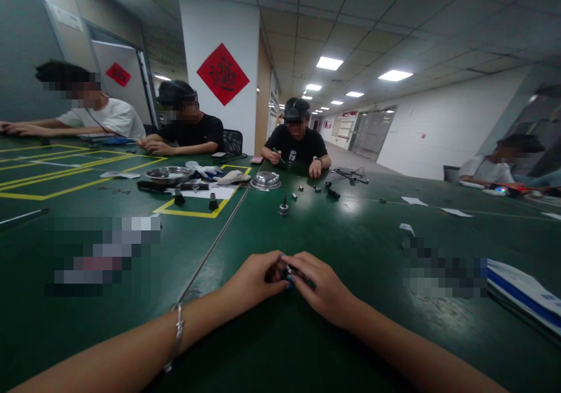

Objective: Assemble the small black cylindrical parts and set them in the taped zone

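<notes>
My left hand (258, 277) and my right hand (319, 285) meet just above the green table (245, 352), fingertips together. Between them they pinch a small dark part with a shiny metal bit (288, 271); the fingers cover most of it, so its kind does not show. Both hands are closed on it. Beyond them on the table stands a small round metal piece with a dark stem (284, 207). Further off lie small metal and black parts (294, 196) and a black piece (333, 192).
A steel bowl (169, 174), a shiny metal lid-like dish (266, 180), gloves (232, 177) and two black knob-like pieces (213, 202) lie ahead left. A blue-white packet (523, 290) is at right. Across the table a person (295, 141) holds a green-handled tool. Other people sit left and right.
</notes>
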`<state>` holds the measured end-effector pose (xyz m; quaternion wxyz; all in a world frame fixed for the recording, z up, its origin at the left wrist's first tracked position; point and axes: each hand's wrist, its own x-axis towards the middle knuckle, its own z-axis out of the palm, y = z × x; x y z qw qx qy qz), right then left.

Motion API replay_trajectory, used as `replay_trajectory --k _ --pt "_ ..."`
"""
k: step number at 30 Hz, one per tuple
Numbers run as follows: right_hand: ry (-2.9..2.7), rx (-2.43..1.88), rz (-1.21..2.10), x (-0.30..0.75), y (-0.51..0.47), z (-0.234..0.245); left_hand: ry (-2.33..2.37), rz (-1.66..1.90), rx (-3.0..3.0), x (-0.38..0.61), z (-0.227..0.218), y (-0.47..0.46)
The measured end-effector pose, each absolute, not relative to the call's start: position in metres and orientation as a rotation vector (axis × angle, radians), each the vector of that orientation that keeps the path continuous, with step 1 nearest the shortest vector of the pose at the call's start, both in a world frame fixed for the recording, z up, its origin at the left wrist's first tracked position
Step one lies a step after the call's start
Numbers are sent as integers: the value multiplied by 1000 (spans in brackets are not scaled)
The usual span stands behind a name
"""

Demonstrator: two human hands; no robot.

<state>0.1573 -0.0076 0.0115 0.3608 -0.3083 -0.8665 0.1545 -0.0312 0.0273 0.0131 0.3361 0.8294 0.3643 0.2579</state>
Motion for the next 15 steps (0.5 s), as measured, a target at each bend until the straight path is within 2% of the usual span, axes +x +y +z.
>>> replay_trajectory --k 9,15 --pt "-2133 -945 373 154 -6 6 882 701 2089 -32 15 27" --pt "-2124 -881 299 155 -8 8 853 658 2079 -30 17 23"
